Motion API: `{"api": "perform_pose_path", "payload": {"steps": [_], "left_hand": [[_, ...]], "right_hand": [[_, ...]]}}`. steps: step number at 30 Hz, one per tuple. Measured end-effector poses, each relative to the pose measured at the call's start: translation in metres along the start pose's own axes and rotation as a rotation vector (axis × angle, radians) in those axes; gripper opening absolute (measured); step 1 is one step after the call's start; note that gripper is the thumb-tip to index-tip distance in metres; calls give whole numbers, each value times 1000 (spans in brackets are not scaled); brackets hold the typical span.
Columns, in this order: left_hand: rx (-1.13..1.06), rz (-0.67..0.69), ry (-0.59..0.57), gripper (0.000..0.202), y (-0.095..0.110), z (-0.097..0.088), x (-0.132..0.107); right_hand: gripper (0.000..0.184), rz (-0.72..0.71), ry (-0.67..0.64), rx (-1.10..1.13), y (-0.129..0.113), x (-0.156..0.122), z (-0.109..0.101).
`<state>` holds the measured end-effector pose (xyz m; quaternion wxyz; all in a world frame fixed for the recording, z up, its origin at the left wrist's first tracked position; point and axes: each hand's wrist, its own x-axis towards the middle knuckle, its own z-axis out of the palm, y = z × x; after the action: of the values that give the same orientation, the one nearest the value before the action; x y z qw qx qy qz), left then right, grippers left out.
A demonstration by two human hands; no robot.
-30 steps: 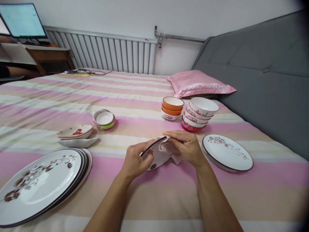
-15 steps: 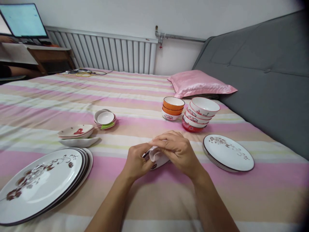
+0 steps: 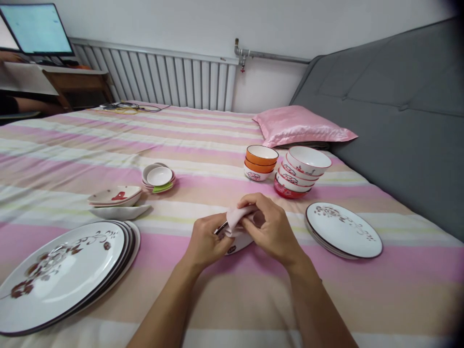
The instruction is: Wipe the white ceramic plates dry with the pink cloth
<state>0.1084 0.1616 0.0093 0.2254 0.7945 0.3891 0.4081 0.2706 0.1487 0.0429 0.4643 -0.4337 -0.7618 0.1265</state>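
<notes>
In the head view, the only one, the left hand [image 3: 206, 244] grasps the brown-rimmed plate [image 3: 241, 243] by its left side, with the thumb on the face toward the person. The right hand [image 3: 271, 232] pinches a pale pink cloth [image 3: 236, 216], which is folded over the plate's upper rim close to the left fingers. The plate is tilted, in the middle of the near part of the bed [image 3: 203, 137]; whether its lower side touches the sheet, I cannot tell.

One second ago the cloth was farther to the right along the rim, and more of the plate could be seen. Half a second ago the right hand covered it from above; now this hand has turned more open to view. I judge that the wiping of this plate is going on and is not yet finished.

The small plate stack [image 3: 344, 229], toward the headboard edge, and the large oval plate stack [image 3: 68, 275], at the opposite side, have stayed untouched.

I find no readable brand or label. The bowl stack [image 3: 302, 171] bears red and dark printed marks, too small to read, and the text on the monitor [image 3: 38, 29] is blurred.
</notes>
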Motion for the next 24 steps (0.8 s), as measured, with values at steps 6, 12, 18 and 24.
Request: {"api": "perform_pose_path", "payload": {"steps": [6,12,18,24], "left_hand": [[-13,5,3,22,-1,1,0],[1,-5,-13,25,0,1,-1],[-10,-118,-45,37,-2,5,1],[73,-304,-129,30,-15,9,0]], "right_hand": [[21,-16,15,3,4,1,-2],[20,50,38,49,11,1,-3],[18,208,75,87,26,0,-3],[16,306,173,107,45,0,-6]]}}
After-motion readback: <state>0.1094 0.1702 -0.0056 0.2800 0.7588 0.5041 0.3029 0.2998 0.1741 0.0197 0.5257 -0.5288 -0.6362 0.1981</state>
